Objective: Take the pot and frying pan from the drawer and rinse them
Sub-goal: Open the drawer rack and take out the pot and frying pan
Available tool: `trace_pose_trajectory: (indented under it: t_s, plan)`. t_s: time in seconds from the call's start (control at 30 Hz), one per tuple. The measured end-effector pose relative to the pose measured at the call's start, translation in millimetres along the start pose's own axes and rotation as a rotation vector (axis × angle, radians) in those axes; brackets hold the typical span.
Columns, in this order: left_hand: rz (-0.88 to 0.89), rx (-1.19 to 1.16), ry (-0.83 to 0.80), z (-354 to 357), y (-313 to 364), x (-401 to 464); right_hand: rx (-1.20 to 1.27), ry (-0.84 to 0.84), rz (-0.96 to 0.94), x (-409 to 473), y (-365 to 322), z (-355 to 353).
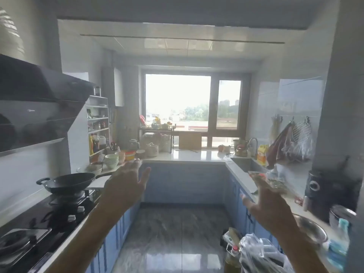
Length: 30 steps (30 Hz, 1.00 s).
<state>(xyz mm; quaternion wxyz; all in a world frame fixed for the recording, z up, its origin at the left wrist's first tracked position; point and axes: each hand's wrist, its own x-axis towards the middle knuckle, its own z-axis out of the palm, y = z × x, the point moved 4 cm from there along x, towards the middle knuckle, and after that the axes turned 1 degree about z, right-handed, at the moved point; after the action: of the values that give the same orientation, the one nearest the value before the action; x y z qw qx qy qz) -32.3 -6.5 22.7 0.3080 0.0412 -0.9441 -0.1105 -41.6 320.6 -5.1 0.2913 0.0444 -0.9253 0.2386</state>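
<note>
I look down a narrow kitchen with blue cabinets on both sides. My left hand is raised in front of me with its fingers spread and nothing in it. My right hand is raised too, blurred, fingers apart and empty. The steel sink with its tap is set in the right counter near the window. The blue cabinet fronts are all closed; no pot or frying pan from a drawer is in sight. A black wok sits on the gas hob at the left.
Stacked bowls and a condiment rack crowd the left counter. A range hood juts out at head height on the left. Bags and bottles stand on the grey floor at the right. Cloths hang by the sink.
</note>
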Motion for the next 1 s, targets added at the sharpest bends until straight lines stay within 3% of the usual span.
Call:
trace_pose_trajectory:
  t_s: [0.17,0.43,0.7,1.0]
  plan:
    - [-0.003,-0.034,0.015,65.9,-28.5,117.1,0.039,-0.050,-0.026,115.8,-4.5,78.7]
    - [0.000,-0.075,-0.057,196.5,-45.2,295.3,0.076,-0.080,0.100,282.3,35.4,189.8]
    - [0.067,-0.084,-0.093,364.4,-19.0,469.3,0.121,-0.019,0.160,448.0,115.9,316.4]
    - [0.054,-0.168,-0.128,503.6,21.6,685.4,0.139,-0.064,0.131,705.4,185.2,416.7]
